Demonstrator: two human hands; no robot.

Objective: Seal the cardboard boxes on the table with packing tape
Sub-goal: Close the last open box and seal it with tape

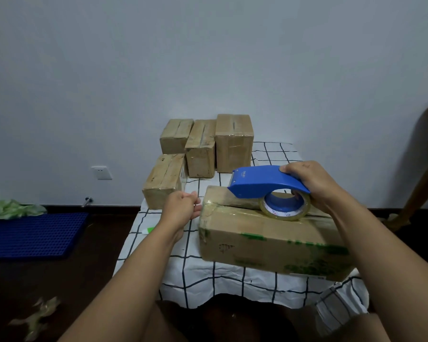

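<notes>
Cardboard boxes [198, 146], four of them, stand at the table's [232, 287] far end, centre frame, apparently taped already. You're on the large box [269, 240] at lower right; its top seam runs left to right. Your right hand [311, 183] grasps the blue tape dispenser [265, 186], blade pointing left, roll resting mid-seam. Your left hand [183, 208], fingers loosely curled, touches the box's left end.
</notes>
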